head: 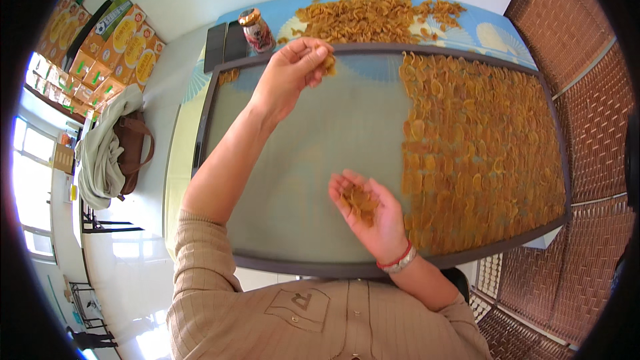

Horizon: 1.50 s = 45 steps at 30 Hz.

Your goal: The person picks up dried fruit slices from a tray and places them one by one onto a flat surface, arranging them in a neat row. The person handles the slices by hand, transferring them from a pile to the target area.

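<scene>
A dark-framed mesh screen (320, 130) lies on the table before me. Thin amber-brown dried slices (480, 150) cover its right part in close, overlapping rows. Over the far middle of the screen, my left hand (295, 67) pinches a few slices (328, 63) between thumb and fingers. My right hand (377, 220) is turned palm up above the near middle, just left of the rows. In its cupped palm rests a small heap of slices (361, 204). A few more slices (229, 77) sit in the screen's far left corner.
Beyond the frame, a large loose pile of slices (360, 20) lies on a blue shell-patterned tablecloth (492, 35). A gold-lidded jar (256, 30) and two flat dark objects (226, 42) stand by the far left corner. Woven panels (595, 120) close in the right side. A brown bag (132, 155) is at left.
</scene>
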Tool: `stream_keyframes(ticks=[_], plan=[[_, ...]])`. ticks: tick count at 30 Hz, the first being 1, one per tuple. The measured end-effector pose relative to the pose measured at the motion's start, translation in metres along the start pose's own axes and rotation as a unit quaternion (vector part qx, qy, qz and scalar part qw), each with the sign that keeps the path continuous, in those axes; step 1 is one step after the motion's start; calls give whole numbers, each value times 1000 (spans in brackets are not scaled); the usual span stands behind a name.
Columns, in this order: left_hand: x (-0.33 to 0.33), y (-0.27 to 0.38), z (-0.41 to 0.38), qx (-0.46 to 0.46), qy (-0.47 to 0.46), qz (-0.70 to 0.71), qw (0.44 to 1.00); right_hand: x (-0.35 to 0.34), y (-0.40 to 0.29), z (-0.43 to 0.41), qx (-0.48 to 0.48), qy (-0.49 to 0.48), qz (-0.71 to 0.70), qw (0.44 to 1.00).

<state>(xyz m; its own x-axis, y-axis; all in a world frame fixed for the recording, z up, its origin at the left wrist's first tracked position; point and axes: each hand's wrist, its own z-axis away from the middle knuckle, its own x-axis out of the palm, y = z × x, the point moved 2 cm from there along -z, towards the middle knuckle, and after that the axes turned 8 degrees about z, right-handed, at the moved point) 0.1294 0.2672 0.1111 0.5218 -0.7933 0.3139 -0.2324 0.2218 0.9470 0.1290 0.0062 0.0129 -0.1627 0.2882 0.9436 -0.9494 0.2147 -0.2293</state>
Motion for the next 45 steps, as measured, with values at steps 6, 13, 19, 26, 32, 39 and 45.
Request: stream_keyframes(ticks=[6,13,19,26,32,39,45], plan=[[48,-11,123,-89,-119,-86,985,3,2,-3,-5,-32,-16,999],[72,-23,163,-27,-160,-328,931,3,-2,0,5,2,49,999],[67,-28,163,9,-127,-309,942,1,1,-7,-7,44,47,998],[58,-34,157,66,-103,-321,939,-1,2,-8,-9,-3,2,1000],[50,-31,154,93,-72,-292,949,6,0,-6,-10,-1,-14,1000],[35,-40,157,134,-108,-333,927,4,-4,-5,-14,-1,-8,1000],[42,-42,162,143,-141,-345,917,4,-7,-4,-13,1,25,1000]])
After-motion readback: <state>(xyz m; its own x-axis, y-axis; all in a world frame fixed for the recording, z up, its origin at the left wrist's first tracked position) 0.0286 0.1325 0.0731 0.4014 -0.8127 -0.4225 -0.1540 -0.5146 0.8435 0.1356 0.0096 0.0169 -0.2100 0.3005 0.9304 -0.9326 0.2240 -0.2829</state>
